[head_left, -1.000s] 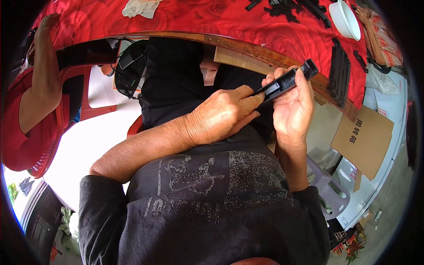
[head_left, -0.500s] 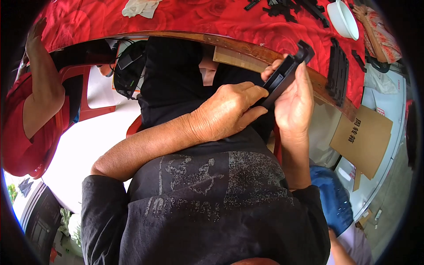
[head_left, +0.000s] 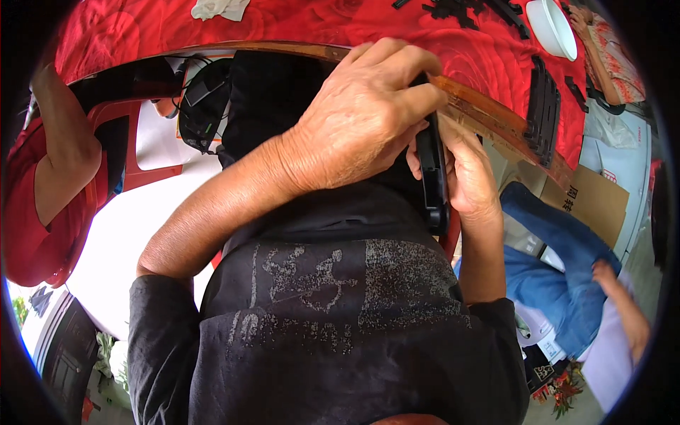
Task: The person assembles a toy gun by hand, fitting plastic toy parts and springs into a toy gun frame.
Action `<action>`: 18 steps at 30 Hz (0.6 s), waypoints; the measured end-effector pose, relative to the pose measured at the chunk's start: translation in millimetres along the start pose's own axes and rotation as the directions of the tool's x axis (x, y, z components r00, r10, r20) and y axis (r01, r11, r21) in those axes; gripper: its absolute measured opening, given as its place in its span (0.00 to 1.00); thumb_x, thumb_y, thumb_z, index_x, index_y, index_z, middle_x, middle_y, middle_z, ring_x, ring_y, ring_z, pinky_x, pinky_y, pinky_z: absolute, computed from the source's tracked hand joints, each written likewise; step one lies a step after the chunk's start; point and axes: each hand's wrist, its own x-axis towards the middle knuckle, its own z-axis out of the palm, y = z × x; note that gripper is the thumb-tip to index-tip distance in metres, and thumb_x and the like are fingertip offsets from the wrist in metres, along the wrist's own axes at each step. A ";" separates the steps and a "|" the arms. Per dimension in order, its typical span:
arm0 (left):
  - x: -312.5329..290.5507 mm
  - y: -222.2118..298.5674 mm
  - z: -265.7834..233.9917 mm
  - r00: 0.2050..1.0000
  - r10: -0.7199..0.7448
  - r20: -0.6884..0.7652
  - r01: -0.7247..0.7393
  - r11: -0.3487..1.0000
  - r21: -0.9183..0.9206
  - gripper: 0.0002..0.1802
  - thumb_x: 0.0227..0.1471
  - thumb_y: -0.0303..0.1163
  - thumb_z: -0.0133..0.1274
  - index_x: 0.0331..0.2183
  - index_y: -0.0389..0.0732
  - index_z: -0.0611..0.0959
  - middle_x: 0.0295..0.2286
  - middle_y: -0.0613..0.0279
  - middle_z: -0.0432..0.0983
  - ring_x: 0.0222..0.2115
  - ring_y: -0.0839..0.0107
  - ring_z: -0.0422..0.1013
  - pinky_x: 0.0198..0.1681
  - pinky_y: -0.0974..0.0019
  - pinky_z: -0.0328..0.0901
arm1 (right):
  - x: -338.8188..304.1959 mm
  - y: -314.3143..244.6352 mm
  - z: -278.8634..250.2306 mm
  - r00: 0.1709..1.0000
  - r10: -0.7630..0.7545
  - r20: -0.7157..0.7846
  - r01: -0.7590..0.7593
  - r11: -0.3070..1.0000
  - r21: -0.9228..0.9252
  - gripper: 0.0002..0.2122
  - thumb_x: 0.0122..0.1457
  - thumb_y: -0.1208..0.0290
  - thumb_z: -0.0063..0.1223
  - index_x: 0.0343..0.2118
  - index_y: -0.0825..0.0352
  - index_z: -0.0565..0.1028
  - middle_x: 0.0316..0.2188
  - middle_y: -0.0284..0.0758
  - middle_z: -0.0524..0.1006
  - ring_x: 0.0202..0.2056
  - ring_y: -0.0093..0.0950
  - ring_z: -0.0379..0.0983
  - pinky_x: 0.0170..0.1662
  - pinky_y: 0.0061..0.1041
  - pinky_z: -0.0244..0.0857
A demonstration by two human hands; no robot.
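A long, narrow black plastic part with a raised rim stands nearly upright in the picture, in front of my lap. My right hand cradles it from the right, the fingers passing behind it and showing on its left side. My left hand reaches over from the left, its fingers bent around the part's upper end and hiding that end. The lower end is in plain sight, close to my dark shirt.
A red cloth covers the table, whose wooden edge runs beyond my hands. Several long black parts lie at the right, near a white basin. People sit at left and far right; someone in jeans is at lower right.
The black part has turned end for end and come lower. My left hand has moved up onto its upper end. A person in jeans has come further into view at lower right.
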 end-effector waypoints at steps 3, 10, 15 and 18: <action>5.0 -6.3 -1.4 0.978 0.129 0.161 -0.135 0.990 0.026 0.19 0.42 0.25 0.64 0.41 0.39 0.82 0.42 0.58 0.77 0.49 0.56 0.71 0.60 0.51 0.59 | -3.1 -9.5 6.8 0.989 0.118 0.091 -0.112 0.991 -0.077 0.22 0.70 0.59 0.41 0.59 0.70 0.65 0.31 0.40 0.77 0.26 0.27 0.76 0.30 0.23 0.71; 11.9 -6.6 3.1 0.783 -0.020 0.622 0.163 0.971 -0.173 0.16 0.46 0.32 0.62 0.38 0.35 0.81 0.33 0.50 0.80 0.39 0.52 0.76 0.46 0.53 0.69 | -2.6 -22.7 11.7 0.950 0.215 0.225 -0.186 0.972 -0.143 0.24 0.66 0.68 0.40 0.64 0.70 0.60 0.33 0.44 0.78 0.26 0.30 0.77 0.31 0.27 0.73; 5.6 -8.7 1.9 0.810 -0.051 0.584 0.195 0.963 -0.186 0.13 0.47 0.30 0.61 0.35 0.34 0.80 0.25 0.47 0.78 0.32 0.49 0.76 0.38 0.52 0.69 | -5.4 -26.5 -2.6 0.910 0.285 0.300 -0.252 0.957 -0.144 0.28 0.64 0.68 0.41 0.66 0.72 0.54 0.41 0.55 0.78 0.27 0.32 0.80 0.25 0.20 0.74; -7.5 -11.9 6.2 0.843 -0.079 0.532 0.201 0.964 -0.175 0.11 0.48 0.29 0.59 0.34 0.33 0.80 0.23 0.47 0.77 0.31 0.50 0.76 0.37 0.52 0.68 | -14.5 -35.2 -13.9 0.897 0.295 0.331 -0.252 0.953 -0.167 0.31 0.62 0.65 0.44 0.66 0.74 0.53 0.43 0.56 0.77 0.26 0.32 0.80 0.20 0.18 0.72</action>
